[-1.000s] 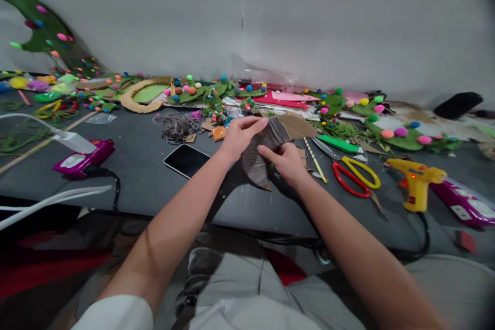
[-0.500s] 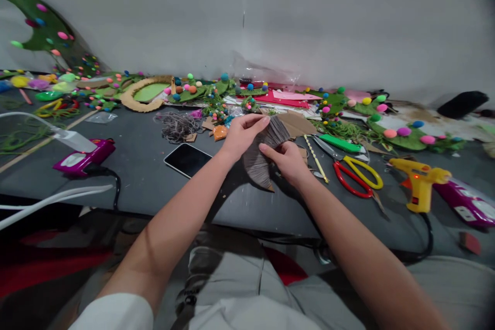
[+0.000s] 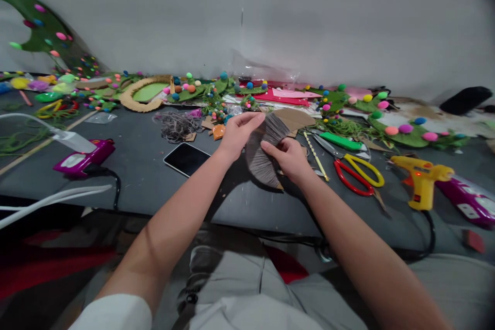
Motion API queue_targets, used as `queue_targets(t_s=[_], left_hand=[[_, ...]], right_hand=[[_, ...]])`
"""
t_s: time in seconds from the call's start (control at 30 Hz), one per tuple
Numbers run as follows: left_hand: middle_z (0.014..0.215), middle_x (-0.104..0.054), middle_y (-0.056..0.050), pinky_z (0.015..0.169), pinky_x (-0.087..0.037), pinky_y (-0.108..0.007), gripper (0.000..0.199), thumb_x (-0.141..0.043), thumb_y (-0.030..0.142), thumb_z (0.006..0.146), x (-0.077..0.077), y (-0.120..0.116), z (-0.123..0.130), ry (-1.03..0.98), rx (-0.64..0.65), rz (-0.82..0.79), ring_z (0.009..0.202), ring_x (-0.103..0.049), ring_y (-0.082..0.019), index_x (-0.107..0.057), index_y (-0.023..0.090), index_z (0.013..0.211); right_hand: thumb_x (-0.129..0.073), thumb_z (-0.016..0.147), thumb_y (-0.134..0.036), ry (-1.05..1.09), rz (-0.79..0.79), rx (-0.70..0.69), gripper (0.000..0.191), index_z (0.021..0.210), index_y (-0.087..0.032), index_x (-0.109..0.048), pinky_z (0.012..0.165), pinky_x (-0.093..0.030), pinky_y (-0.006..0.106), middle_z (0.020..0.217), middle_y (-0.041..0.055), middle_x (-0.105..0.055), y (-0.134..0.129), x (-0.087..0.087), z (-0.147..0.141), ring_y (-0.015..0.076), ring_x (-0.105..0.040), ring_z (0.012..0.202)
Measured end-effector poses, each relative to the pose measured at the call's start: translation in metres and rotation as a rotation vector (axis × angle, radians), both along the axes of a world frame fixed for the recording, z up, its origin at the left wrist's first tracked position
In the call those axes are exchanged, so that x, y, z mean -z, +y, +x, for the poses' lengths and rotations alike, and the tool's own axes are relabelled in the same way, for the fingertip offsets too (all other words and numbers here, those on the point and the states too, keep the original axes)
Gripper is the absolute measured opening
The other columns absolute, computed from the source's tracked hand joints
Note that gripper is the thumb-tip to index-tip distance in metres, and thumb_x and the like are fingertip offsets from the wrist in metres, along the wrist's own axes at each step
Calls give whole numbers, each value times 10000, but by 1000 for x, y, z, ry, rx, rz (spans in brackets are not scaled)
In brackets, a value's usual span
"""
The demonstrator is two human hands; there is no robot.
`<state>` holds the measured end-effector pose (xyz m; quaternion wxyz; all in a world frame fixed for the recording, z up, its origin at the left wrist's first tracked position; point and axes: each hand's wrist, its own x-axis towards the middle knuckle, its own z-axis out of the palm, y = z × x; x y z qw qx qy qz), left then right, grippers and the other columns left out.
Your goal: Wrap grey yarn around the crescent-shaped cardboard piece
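A curved piece wrapped in grey yarn point(image 3: 263, 165) is held above the dark table in the middle of the view. Its lower tip shows a bit of brown. My left hand point(image 3: 240, 134) pinches the upper left edge of the piece, thumb and fingers together. On the right side, my right hand point(image 3: 288, 157) grips it with the thumb on top and the other fingers partly hidden behind. A loose tangle of grey yarn point(image 3: 180, 126) lies to the left, beyond a phone point(image 3: 187, 159). Brown cardboard point(image 3: 296, 118) lies just behind the hands.
Red and yellow handled scissors point(image 3: 353, 175), a green cutter point(image 3: 340, 141) and a yellow glue gun point(image 3: 421, 180) lie at the right. A purple power strip point(image 3: 87, 157) with cables is at the left. Green pieces with coloured pompoms point(image 3: 191, 92) line the wall.
The grey wrapped piece has turned slightly, its lower tip swinging to the right. Both hands keep hold of it, with my left hand shifted slightly left.
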<state>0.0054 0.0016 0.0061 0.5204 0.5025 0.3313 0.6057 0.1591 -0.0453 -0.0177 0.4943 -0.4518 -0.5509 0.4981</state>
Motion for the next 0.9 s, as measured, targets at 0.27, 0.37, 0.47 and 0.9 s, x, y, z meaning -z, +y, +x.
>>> queue_targets(t_s=[0.27,0.37,0.47,0.9], left_hand=[[864,-801,-32,779,-567,-259,255,-914,379,675,4,3,-1,-15,11,8,774,-711,-134,-829,211,847],[853,-800,-33,764,-569,-246,264,-919,378,670,5,3,-2,-22,11,8,755,-710,-124,-828,207,848],[853,-798,-31,778,-577,-249,266,-923,378,663,7,3,-2,-39,8,18,757,-713,-122,-823,204,837],[834,-747,-23,634,-546,-205,328,-828,499,770,4,-11,-3,26,146,-130,681,-660,-100,-778,188,862]], right_hand=[[-826,677,-575,-4,34,44,445,783,-157,-717,625,-533,311,798,70,-748,1,1,0,192,-658,686],[-837,660,-576,19,36,63,466,829,-156,-729,661,-551,323,839,72,-759,0,0,0,196,-673,713],[-842,663,-554,45,35,72,446,831,-157,-729,662,-554,320,841,68,-762,0,-2,0,190,-675,709],[-816,714,-600,131,38,123,499,951,-172,-721,786,-599,356,948,81,-776,11,5,8,227,-729,873]])
